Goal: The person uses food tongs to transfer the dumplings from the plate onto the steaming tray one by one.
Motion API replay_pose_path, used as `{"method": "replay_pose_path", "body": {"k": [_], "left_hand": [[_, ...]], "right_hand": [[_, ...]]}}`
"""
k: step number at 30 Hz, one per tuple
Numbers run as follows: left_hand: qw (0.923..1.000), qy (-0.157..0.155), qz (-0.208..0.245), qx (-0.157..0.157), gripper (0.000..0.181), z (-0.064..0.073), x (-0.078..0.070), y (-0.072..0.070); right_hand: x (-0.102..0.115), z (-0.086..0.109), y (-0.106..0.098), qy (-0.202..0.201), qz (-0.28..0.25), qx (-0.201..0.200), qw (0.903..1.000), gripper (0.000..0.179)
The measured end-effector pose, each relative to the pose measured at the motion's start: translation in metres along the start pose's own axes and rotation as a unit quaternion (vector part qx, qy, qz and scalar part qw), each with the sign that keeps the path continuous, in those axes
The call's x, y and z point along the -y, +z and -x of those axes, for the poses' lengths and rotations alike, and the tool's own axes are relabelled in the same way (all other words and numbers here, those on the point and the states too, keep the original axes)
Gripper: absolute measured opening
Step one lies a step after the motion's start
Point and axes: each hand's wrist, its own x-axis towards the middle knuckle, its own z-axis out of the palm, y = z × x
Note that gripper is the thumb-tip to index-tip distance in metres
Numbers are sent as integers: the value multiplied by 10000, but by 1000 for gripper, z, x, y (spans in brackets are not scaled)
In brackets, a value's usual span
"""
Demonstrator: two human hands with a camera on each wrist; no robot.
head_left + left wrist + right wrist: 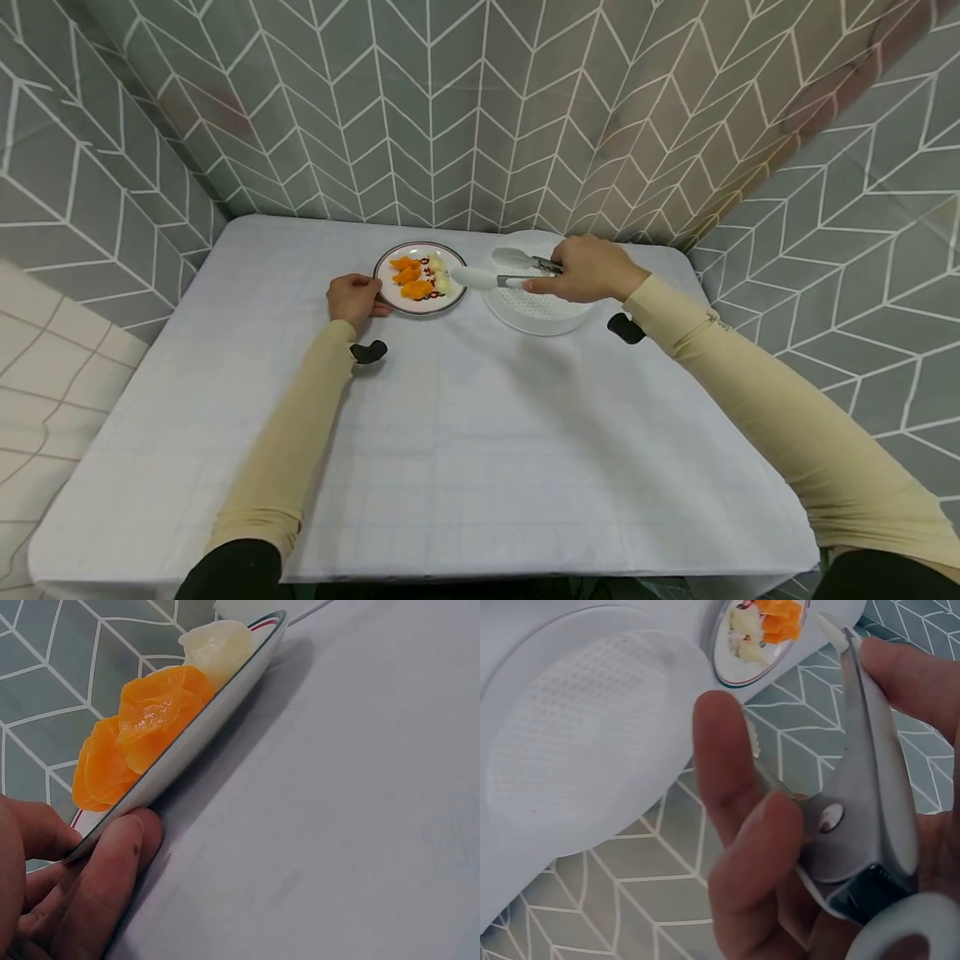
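My left hand (354,298) pinches the left rim of a small plate (411,309), thumb above and fingers beneath. In the left wrist view the plate's far edge stands off the tablecloth, over its shadow. Orange dumplings (154,712) lie nearest that hand, with pale yellow dumplings (217,649) beyond them. My right hand (596,268) holds metal tongs (855,780) with white tips, their arms spread and nothing between them. The tongs reach over a round white perforated tray (536,326), one tip close to the plate's right rim.
A white cloth covers the table (465,467). Grey-green walls (480,117) with a white herringbone pattern stand behind and at the sides. Black straps (369,352) show at both wrists, and the tray stands just right of the plate.
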Motion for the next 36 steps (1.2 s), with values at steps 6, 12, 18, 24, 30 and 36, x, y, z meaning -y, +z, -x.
{"method": "replay_pose_path", "body": {"k": [6,12,18,24,30,36], "left_hand": [[9999,74,73,-8,40,0,1,0],[9997,202,144,33,40,-2,2,2],[9996,202,211,30,37,-1,2,2],[9997,209,81,15,37,-2,4,2],[9995,288,99,-13,36,-2,4,1],[9997,209,104,-30,35,-6,5,1]], "right_hand": [[17,-22,-11,123,63,372,9992,55],[32,-39,-15,499,333,523,9968,59],[42,-51,-9,701,629,610,9937,57],[50,-59,-3,611,749,732,9926,56],[60,-66,-4,461,735,831,9928,50],[69,-74,-5,431,824,961,9910,48]]}}
